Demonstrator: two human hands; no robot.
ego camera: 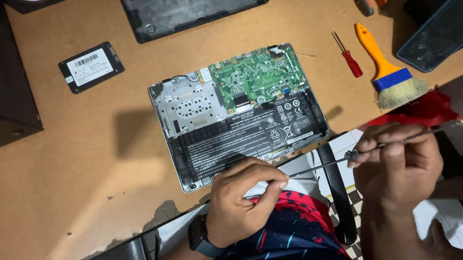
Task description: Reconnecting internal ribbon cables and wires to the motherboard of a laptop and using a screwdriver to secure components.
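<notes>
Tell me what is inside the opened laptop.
Inside the laptop show a green circuit board, a black battery and a silver metal plate. Whatever lies beneath them is covered.

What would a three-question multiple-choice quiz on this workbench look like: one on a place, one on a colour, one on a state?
1. Where does the small red screwdriver lie?
A. beside the brush
B. on the black drive
C. inside the laptop

2. What colour is the brush handle?
A. green
B. orange
C. white

3. How is the laptop?
A. closed
B. folded
C. opened, board showing

Answers: 1 A, it lies just left of the brush; 2 B, orange with a blue band; 3 C, green board and battery lie bare.
</notes>
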